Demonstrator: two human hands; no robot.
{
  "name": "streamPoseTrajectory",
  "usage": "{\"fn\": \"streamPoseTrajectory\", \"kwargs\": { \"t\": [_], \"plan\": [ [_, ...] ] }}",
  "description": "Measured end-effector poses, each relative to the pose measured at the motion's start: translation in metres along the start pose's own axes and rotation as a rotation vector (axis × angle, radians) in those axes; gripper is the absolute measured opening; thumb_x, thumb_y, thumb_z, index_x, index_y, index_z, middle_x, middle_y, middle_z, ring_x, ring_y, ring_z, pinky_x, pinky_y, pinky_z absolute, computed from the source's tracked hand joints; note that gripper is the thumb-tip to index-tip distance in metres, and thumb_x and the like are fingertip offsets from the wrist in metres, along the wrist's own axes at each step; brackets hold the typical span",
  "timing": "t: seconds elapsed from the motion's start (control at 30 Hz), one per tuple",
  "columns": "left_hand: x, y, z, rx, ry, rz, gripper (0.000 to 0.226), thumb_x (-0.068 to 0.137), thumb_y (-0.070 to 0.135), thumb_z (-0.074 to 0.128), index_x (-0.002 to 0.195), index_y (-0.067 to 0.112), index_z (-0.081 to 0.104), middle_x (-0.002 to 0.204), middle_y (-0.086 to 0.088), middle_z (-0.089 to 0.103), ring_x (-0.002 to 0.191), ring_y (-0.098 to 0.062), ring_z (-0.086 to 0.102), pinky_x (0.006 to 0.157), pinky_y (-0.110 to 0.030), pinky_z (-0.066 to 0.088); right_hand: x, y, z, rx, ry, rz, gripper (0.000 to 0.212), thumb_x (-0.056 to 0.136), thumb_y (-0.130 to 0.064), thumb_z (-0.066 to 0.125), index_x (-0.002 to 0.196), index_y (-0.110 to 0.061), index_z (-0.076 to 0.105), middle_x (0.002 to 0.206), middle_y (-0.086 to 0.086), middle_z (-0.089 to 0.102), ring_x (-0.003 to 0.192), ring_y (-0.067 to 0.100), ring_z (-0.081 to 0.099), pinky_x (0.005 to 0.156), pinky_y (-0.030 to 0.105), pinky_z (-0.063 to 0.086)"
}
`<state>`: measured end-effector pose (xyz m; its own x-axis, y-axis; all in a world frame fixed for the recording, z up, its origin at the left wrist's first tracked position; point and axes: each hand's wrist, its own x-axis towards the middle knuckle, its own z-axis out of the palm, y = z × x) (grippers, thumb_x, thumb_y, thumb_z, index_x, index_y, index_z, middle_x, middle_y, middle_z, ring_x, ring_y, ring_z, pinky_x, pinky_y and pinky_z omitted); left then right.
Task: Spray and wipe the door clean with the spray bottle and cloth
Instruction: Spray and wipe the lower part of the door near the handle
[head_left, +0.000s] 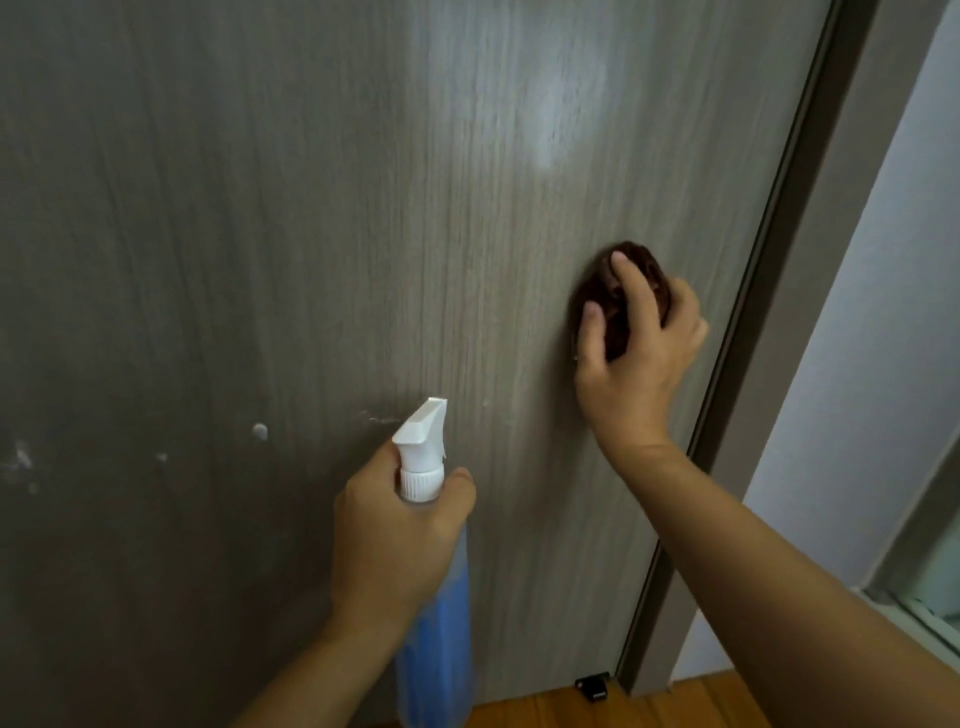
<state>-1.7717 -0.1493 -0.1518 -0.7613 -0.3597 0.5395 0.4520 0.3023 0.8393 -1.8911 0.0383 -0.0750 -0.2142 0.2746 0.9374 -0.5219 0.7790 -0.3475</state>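
Mostly grey door (260, 234) (whitish smears)

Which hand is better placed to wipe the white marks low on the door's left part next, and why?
The right hand: it already presses the cloth against the door. The left hand grips the spray bottle, so it cannot wipe the white marks.

2 bare forearms, no sleeves; left hand (400, 535), right hand (631, 358).
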Motion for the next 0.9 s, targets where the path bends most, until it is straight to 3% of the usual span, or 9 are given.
{"fn": "streamPoseTrajectory", "kwargs": {
  "t": [0.07, 0.17, 0.33, 0.47, 0.57, 0.73, 0.83, 0.9],
  "plan": [
    [0.001, -0.002, -0.005, 0.004, 0.004, -0.023, 0.017, 0.072, 0.033, 0.071, 0.066, 0.027, 0.057, 0.052, 0.009, 0.055, 0.046, -0.004, 0.051, 0.046, -0.024, 0.042, -0.01, -0.007, 0.006, -0.027, -0.028, -0.04, 0.042, 0.1, -0.032, 0.062, 0.142, -0.028, 0.06, 0.141, 0.021, 0.049, 0.113, 0.042, 0.046, 0.099, 0.058, 0.043],
    [0.0, -0.004, -0.01, 0.004, 0.017, -0.05, 0.017, 0.072, 0.034, 0.072, 0.069, 0.021, 0.06, 0.056, 0.004, 0.06, 0.05, -0.014, 0.059, 0.048, -0.038, 0.05, -0.038, -0.006, 0.012, -0.103, -0.115, -0.271, 0.04, 0.101, -0.033, 0.06, 0.14, -0.027, 0.064, 0.141, 0.019, 0.046, 0.11, 0.046, 0.048, 0.094, 0.054, 0.044],
    [-0.003, -0.004, -0.015, 0.002, 0.013, -0.044, 0.02, 0.073, 0.033, 0.071, 0.071, 0.016, 0.06, 0.058, 0.004, 0.06, 0.05, -0.008, 0.057, 0.047, -0.025, 0.047, -0.097, 0.033, -0.002, -0.188, -0.309, -0.578, 0.043, 0.098, -0.033, 0.063, 0.141, -0.032, 0.057, 0.141, 0.015, 0.045, 0.11, 0.043, 0.05, 0.086, 0.049, 0.044],
    [-0.005, -0.005, -0.019, -0.025, 0.02, -0.035, 0.02, 0.078, 0.024, 0.076, 0.071, 0.016, 0.059, 0.057, 0.004, 0.059, 0.049, -0.005, 0.055, 0.048, -0.021, 0.047, -0.12, 0.048, -0.016, -0.227, -0.497, -0.66, 0.046, 0.087, -0.025, 0.078, 0.132, -0.028, 0.07, 0.133, 0.02, 0.061, 0.104, 0.046, 0.06, 0.077, 0.052, 0.049],
    [-0.003, -0.005, -0.021, -0.021, 0.021, -0.035, 0.021, 0.077, 0.027, 0.075, 0.069, 0.017, 0.059, 0.055, 0.005, 0.058, 0.048, -0.005, 0.055, 0.046, -0.022, 0.045, -0.093, 0.035, -0.014, -0.163, -0.41, -0.585, 0.039, 0.095, -0.028, 0.068, 0.134, -0.028, 0.067, 0.134, 0.019, 0.058, 0.105, 0.047, 0.057, 0.084, 0.053, 0.048],
    [0.0, -0.004, -0.024, -0.027, 0.027, -0.025, 0.021, 0.075, 0.03, 0.072, 0.069, 0.016, 0.057, 0.055, 0.004, 0.058, 0.047, -0.004, 0.054, 0.046, -0.02, 0.045, -0.033, -0.001, 0.013, -0.094, -0.015, -0.095, 0.04, 0.098, -0.033, 0.062, 0.137, -0.035, 0.057, 0.138, 0.015, 0.049, 0.115, 0.039, 0.044, 0.097, 0.05, 0.04],
    [0.0, -0.006, -0.027, -0.023, 0.019, -0.024, 0.02, 0.075, 0.03, 0.072, 0.07, 0.017, 0.058, 0.057, 0.003, 0.06, 0.047, -0.005, 0.056, 0.047, -0.02, 0.048, -0.046, -0.01, 0.023, -0.153, 0.027, -0.103, 0.043, 0.094, -0.033, 0.064, 0.137, -0.036, 0.059, 0.14, 0.012, 0.047, 0.113, 0.041, 0.045, 0.095, 0.049, 0.037],
    [0.0, -0.008, -0.029, -0.011, 0.015, -0.033, 0.017, 0.074, 0.032, 0.072, 0.07, 0.021, 0.059, 0.058, 0.003, 0.061, 0.048, -0.005, 0.057, 0.048, -0.021, 0.049, -0.078, -0.007, 0.023, -0.178, -0.065, -0.241, 0.047, 0.093, -0.035, 0.063, 0.139, -0.038, 0.055, 0.143, 0.012, 0.043, 0.114, 0.043, 0.045, 0.093, 0.05, 0.036]
  ]
}}
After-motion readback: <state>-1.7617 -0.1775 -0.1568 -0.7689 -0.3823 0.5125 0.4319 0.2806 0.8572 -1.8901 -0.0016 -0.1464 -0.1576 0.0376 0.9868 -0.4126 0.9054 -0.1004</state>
